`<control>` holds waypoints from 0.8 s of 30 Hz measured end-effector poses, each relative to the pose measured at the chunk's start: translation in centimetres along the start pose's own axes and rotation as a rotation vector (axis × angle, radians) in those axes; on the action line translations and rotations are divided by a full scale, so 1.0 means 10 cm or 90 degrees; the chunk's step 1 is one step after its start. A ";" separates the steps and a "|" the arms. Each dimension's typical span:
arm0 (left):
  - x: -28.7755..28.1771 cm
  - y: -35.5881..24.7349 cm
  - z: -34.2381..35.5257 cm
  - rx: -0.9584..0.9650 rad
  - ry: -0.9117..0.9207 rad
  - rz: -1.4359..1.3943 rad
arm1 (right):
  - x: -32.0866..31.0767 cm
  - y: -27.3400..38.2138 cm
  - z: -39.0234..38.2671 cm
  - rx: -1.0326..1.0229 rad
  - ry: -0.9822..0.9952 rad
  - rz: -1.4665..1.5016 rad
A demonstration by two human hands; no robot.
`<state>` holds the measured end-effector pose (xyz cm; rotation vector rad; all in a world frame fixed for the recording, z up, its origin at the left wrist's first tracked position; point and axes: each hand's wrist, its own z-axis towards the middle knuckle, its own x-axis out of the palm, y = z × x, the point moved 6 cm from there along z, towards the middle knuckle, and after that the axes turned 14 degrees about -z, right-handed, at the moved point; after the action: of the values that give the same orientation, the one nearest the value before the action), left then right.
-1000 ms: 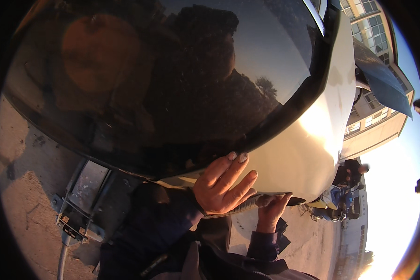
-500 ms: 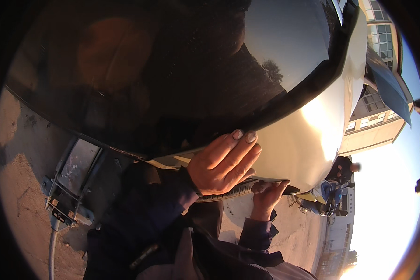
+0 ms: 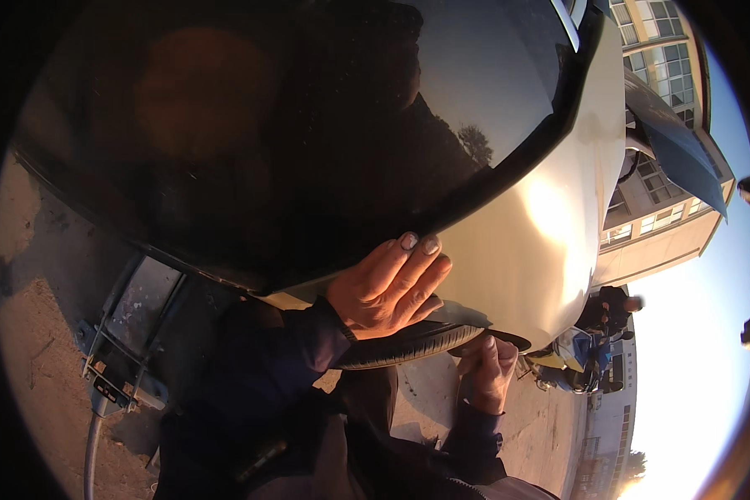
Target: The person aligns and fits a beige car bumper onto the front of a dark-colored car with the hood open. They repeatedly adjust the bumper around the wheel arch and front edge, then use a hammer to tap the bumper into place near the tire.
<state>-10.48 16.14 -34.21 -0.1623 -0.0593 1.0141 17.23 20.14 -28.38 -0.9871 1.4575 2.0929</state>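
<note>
My left hand (image 3: pixel 389 285) lies flat with its fingers stretched out, over the seam where a dark glossy car panel (image 3: pixel 250 175) meets the pale body panel (image 3: pixel 508 258). Below it, at the wheel arch (image 3: pixel 508 340), my right hand (image 3: pixel 489 373) is closed, its fingers curled up by the arch's lower edge and the end of the tyre (image 3: pixel 408 346). What those fingers hold, if anything, is hidden. Dark sleeves cover both forearms. Sunlight glares off the pale panel, and the dark one mirrors trees and sky.
On the ground at left stands a metal floor jack (image 3: pixel 125 333) with a long handle. Another person (image 3: pixel 608 308) is farther off at right, beside a parked vehicle (image 3: pixel 575 358). A blue-grey panel (image 3: pixel 679 150) sticks out at upper right, before a building (image 3: pixel 662 242).
My right hand has come down from the arch edge, and its fingers have curled in. More of the tyre shows. My left hand stays flat on the seam; the view has shifted slightly.
</note>
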 end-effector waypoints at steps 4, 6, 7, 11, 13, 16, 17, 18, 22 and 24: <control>0.03 -0.01 -0.02 0.021 -0.008 0.036 | -0.62 0.93 0.22 -0.262 -0.194 -0.049; 0.04 -0.03 -0.03 0.005 -0.002 0.060 | -0.96 1.36 0.47 -0.374 -0.377 -0.036; 0.05 -0.03 -0.04 0.005 -0.003 0.067 | -1.07 1.58 0.56 -0.418 -0.440 -0.082; 0.09 -0.04 -0.07 0.017 0.014 0.120 | -1.23 2.33 1.07 -0.517 -0.515 -0.275; 0.12 -0.05 -0.09 0.023 0.021 0.146 | -1.24 2.60 1.46 -0.518 -0.519 -0.331; 0.12 -0.05 -0.11 0.019 0.027 0.169 | -1.14 2.75 1.96 -0.429 -0.446 -0.348; 0.12 -0.05 -0.12 0.019 0.033 0.171 | -1.06 2.79 2.07 -0.426 -0.442 -0.379; 0.12 -0.05 -0.13 0.016 0.039 0.172 | -0.97 2.78 2.10 -0.448 -0.416 -0.422; 0.12 -0.04 -0.17 -0.002 0.038 0.163 | -0.72 2.72 2.16 -0.486 -0.437 -0.486; 0.12 -0.04 -0.18 -0.004 0.037 0.164 | -0.70 2.72 2.17 -0.497 -0.415 -0.469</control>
<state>-9.28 16.75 -35.90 -0.2087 0.0123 1.2656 -3.29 30.53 -1.32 -0.7684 -0.0862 2.0633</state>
